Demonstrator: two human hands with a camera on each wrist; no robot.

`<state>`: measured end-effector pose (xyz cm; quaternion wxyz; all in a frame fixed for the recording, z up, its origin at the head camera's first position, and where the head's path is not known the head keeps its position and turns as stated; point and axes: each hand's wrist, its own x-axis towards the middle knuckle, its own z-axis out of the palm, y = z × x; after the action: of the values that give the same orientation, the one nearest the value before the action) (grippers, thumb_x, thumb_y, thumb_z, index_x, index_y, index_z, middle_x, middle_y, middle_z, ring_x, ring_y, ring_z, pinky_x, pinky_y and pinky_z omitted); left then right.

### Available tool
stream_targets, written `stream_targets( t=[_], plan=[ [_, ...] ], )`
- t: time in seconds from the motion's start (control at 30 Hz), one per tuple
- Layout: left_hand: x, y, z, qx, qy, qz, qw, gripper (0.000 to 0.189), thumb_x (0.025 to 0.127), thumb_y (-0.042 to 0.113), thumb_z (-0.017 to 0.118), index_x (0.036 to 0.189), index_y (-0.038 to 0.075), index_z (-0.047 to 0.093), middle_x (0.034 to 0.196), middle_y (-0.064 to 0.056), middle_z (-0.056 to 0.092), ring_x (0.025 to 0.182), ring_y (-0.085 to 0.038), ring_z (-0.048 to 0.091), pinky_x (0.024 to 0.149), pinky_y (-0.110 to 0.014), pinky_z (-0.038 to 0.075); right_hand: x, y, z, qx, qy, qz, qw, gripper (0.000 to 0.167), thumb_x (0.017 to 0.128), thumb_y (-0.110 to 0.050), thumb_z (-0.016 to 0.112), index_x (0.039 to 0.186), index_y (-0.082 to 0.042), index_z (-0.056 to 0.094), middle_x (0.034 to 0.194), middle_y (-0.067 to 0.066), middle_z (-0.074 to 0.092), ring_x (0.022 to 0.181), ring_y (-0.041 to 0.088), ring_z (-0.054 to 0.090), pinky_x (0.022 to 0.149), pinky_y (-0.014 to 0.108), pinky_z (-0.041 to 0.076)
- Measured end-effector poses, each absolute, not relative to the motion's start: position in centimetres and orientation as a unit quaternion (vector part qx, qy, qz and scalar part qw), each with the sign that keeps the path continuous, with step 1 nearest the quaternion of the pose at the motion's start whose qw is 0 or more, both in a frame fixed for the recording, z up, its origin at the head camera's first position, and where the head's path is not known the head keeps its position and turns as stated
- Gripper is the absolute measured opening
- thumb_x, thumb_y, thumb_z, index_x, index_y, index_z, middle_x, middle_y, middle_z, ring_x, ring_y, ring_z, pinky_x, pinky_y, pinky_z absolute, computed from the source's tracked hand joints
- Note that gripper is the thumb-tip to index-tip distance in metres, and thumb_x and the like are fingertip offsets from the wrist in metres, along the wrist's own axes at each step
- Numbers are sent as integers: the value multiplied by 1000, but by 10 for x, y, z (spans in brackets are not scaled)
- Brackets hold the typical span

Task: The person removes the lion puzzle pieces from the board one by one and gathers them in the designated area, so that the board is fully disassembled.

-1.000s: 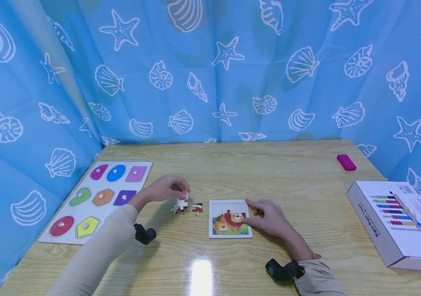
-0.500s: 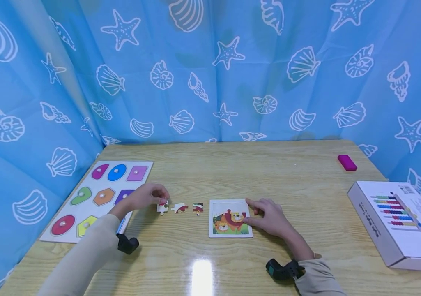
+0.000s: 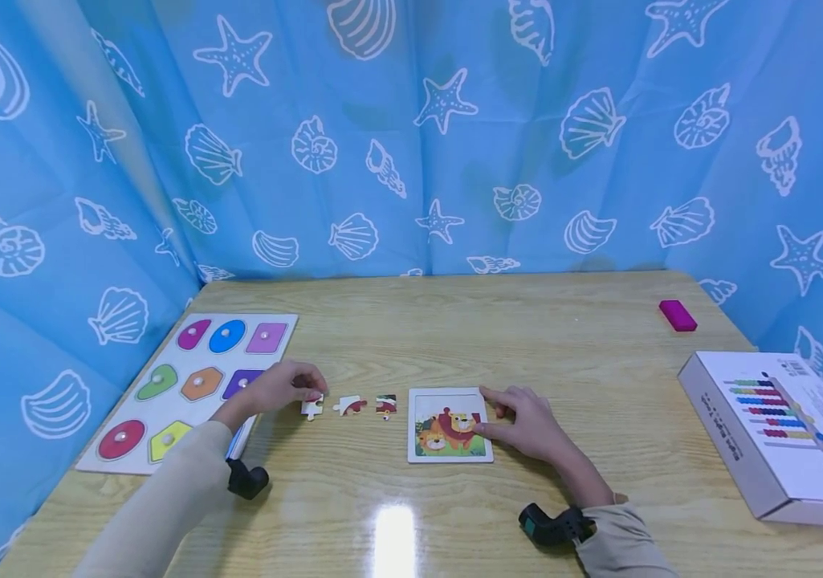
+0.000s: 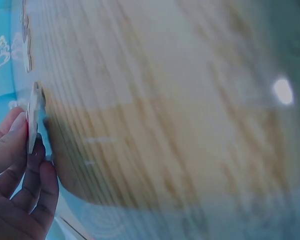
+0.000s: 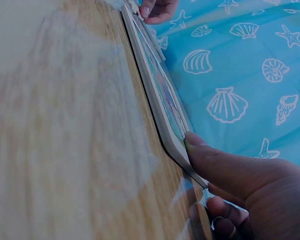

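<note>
Thumb and fingertips of the left hand (image 3: 281, 387) pinch a pale puzzle piece (image 3: 312, 408), the leftmost of three in a loose row on the counter (image 3: 563, 337), close by the shape board (image 3: 158, 409). From above, one of its tabs points toward the person; from the left wrist it shows nearly edge-on, its long side running up and down that view. I can't tell whether it touches the wood. Just right of it, the middle piece (image 3: 350, 405) has its long axis left to right, a tab at each end. The third piece (image 3: 385, 405) sends a tab toward the person. Beside that sits the puzzle frame (image 3: 450, 461), its lions right way up for the person. The right hand (image 3: 523, 421), forefinger and thumb spread apart, touches the frame's far right corner and right side.
</note>
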<state>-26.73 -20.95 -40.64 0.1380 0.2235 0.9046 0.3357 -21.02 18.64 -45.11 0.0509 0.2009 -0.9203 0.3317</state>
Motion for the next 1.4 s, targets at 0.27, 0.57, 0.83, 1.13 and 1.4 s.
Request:
stream_targets(
  t=[0.27, 0.57, 0.83, 1.13, 1.4],
  plan=[
    [-267, -208, -405, 226, 908, 326, 134, 9, 91, -1, 60, 94, 5, 66, 89, -2, 63, 85, -19, 55, 83, -37, 45, -211, 186, -452, 198, -923, 328, 47, 60, 78, -33, 77, 126, 0, 60, 75, -7, 44, 72, 13, 37, 68, 34, 26],
    [-266, -195, -390, 243, 916, 301, 108, 3, 91, 2, 61, 93, 1, 63, 86, -3, 60, 82, -19, 54, 76, -36, 46, -209, 186, -450, 197, -924, 325, 44, 63, 78, -37, 77, 126, 0, 59, 75, -7, 44, 72, 13, 37, 69, 35, 26],
    [-266, -159, -378, 293, 922, 244, 73, 3, 89, 2, 63, 91, 2, 65, 79, 1, 59, 74, -14, 53, 70, -30, 47, -209, 186, -449, 198, -923, 327, 44, 63, 78, -36, 77, 126, 0, 59, 76, -7, 44, 72, 13, 36, 69, 35, 25],
    [-264, -95, -374, 355, 900, 223, 124, 5, 90, 8, 65, 94, 4, 66, 80, 3, 59, 72, -11, 54, 65, -26, 45, -211, 191, -450, 205, -920, 332, 25, 64, 80, -36, 75, 129, -1, 56, 79, -6, 45, 74, 14, 37, 70, 36, 25],
    [-259, -42, -379, 399, 883, 177, 171, 12, 90, 13, 66, 101, 8, 66, 79, 4, 57, 72, -10, 51, 67, -24, 43, -211, 193, -448, 215, -921, 326, -2, 72, 77, -42, 76, 133, -2, 53, 84, -6, 44, 81, 16, 37, 71, 37, 24]
  ],
)
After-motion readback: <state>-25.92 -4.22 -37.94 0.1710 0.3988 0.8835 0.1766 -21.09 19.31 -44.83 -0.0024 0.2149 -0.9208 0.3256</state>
